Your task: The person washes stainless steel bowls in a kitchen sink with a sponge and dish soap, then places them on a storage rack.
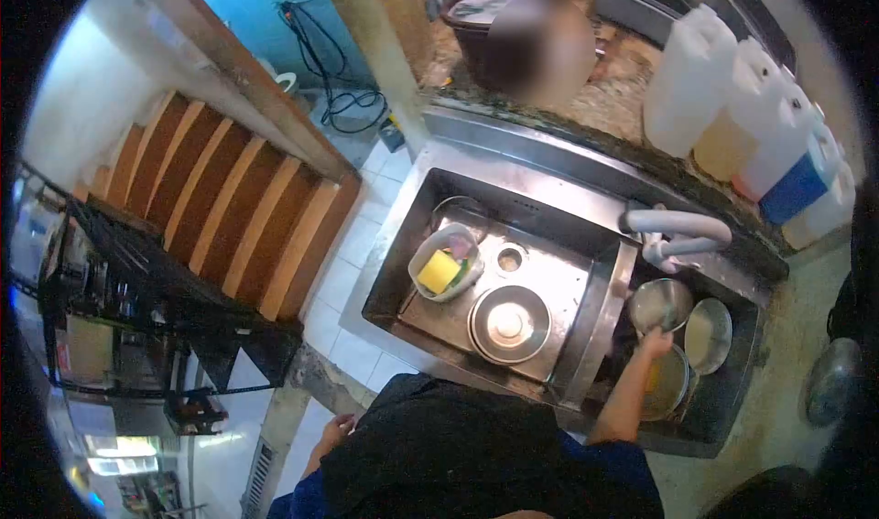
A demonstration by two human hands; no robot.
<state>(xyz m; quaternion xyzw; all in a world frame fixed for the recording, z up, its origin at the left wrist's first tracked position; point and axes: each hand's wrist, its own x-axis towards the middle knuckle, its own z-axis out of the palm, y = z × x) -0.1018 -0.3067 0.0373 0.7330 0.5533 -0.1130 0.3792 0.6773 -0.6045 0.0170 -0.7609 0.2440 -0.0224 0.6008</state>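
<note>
My right hand (654, 346) reaches into the right basin of the steel sink, its fingers closed at the near edge of a shiny metal pot (661, 301). Whether they grip a rim or a handle is too small to tell. Under that hand lies a larger round pan (668, 386) with something yellowish in it. Beside them a pale bowl (709, 336) leans toward the basin's right wall. Away from the sink, my left hand (338, 427) hangs by my side, fingers loosely apart and holding nothing.
In the left basin (568, 286) are a round metal pan (510, 324) and a white tub (423, 261) with a yellow sponge (439, 271). A grey faucet (678, 226) arches over the right basin. Several plastic jugs (687, 80) line the ledge. Wooden stairs (229, 199) rise at left.
</note>
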